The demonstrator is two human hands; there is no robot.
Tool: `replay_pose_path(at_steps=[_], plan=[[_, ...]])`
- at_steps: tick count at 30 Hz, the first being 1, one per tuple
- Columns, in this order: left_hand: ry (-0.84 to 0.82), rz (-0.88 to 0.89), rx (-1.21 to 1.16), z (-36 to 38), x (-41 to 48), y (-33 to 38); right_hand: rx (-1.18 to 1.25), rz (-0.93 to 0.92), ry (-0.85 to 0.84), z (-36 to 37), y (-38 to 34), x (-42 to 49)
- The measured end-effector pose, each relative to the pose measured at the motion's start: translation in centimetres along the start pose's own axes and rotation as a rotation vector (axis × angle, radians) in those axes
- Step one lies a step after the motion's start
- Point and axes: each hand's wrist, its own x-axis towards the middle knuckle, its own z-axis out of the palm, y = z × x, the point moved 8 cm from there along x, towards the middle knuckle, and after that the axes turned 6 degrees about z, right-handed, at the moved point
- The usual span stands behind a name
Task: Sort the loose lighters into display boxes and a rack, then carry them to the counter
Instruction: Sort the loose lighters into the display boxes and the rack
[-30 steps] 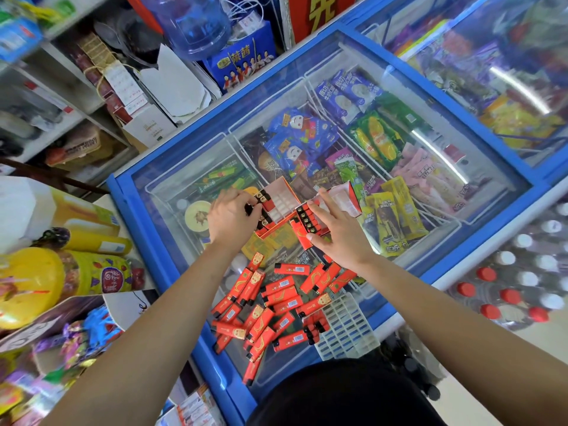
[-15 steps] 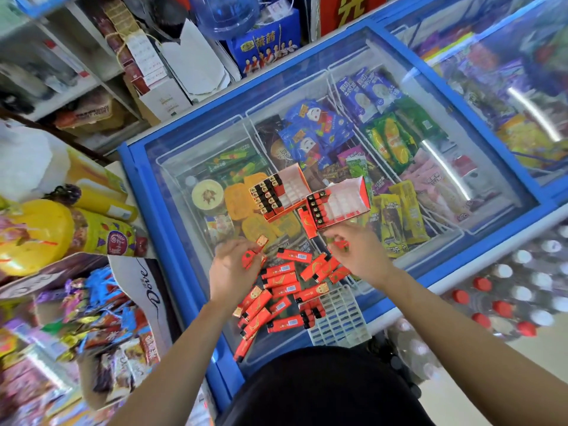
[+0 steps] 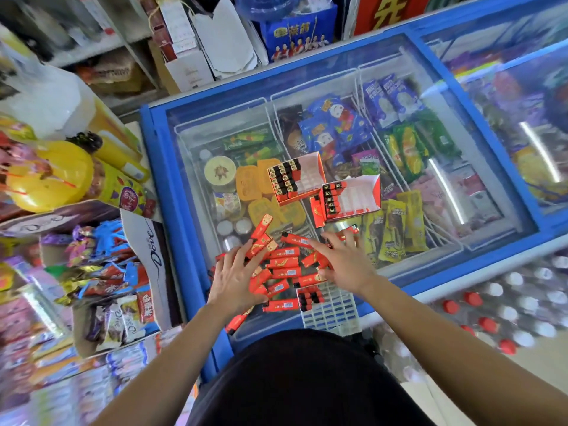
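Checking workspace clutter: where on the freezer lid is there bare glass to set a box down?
Bare glass lies right of the right display box, up to the freezer's blue frame, and behind the left display box. Crowded near edge: loose lighters, white rack, left hand, right hand.

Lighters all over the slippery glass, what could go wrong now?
The loose lighters lie scattered on the smooth glass lid. The left hand and right hand, spread over them, could knock some off. One lighter lies right by the front edge. The white rack sits at that edge too and might tip off.
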Motion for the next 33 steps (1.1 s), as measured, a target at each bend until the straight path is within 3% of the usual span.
replay_pose_path(at_steps=[6, 12, 17, 21, 28, 33], plan=[[0.258, 0.015, -0.238, -2.2, -0.1, -0.5, -0.04, -0.024, 0.022, -1.5, -0.7, 1.7], [0.281, -0.092, -0.41, -2.7, 1.1, -1.2, -0.04, 0.016, 0.019, -1.5, -0.5, 2.2], [0.189, -0.201, -0.453, -2.7, 2.8, -1.4, -0.018, 0.002, 0.032, -1.3, -0.5, 2.2], [0.108, -0.228, -0.397, -2.9, 3.9, -1.1, 0.187, 0.056, 0.013, -1.8, 0.2, 2.1], [0.119, -0.183, -0.354, -3.8, 4.8, 0.2, 0.701, 0.233, 0.044, -1.4, 2.4, 1.7], [0.13, -0.181, -0.353, -4.3, 5.1, 0.8, 0.937, 0.311, 0.062, -0.5, 4.1, 0.7]])
